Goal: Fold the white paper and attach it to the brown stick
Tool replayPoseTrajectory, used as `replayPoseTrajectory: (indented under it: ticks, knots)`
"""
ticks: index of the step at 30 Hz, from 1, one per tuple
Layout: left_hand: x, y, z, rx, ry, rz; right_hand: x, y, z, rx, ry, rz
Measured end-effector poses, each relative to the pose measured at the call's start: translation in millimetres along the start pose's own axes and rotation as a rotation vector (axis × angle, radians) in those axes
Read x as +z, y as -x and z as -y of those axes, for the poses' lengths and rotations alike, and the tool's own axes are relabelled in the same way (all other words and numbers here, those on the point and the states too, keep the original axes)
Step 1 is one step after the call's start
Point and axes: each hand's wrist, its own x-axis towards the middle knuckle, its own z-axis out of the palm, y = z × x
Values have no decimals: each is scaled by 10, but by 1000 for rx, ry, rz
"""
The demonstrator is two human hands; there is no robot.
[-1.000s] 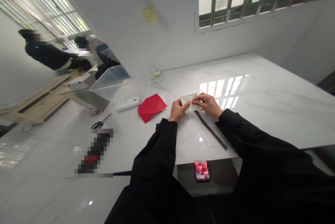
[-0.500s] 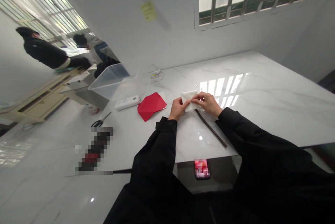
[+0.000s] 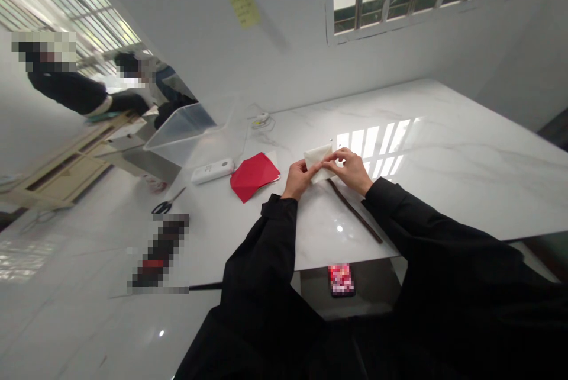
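Both my hands are together over the white marble table [image 3: 426, 131], pinching a folded piece of white paper [image 3: 316, 163] between them. My left hand [image 3: 299, 181] grips its lower left side, and my right hand [image 3: 348, 170] holds its right corner with the fingertips. A dark brown strip [image 3: 354, 212] lies just below my right hand. To the left of my left hand lies a folded red paper sheet [image 3: 252, 175] on a white sheet.
Along the table's left side are a white power bank [image 3: 212, 171], a clear plastic box [image 3: 184, 134], black-handled scissors [image 3: 167, 204] and a blurred dark object [image 3: 160, 253]. A phone [image 3: 341, 280] sits beyond the near edge. Two people [image 3: 66, 81] stand far left.
My hands stay on the white paper, with only slight finger movement. The whole scene has shifted slightly up and left in view as my head moved.
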Motion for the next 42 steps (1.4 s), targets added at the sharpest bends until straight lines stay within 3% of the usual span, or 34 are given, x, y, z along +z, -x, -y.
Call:
replayPoseTrajectory:
  ticks: [3,8,15,35,42]
  knots:
    - [-5,-6,11,-5,8,-1,14,13,13,32,-45,-69]
    - [-11,-9,23,-4,25,13,46,23,9,162,-330,1]
    - [-6,-4,29,-8,23,10,62,38,21,217,-533,54]
    - [15,-22,56,23,14,-14,79,13,5,151,-459,64]
    - [8,-22,33,39,-6,-53,55,-16,-63,164,-502,196]
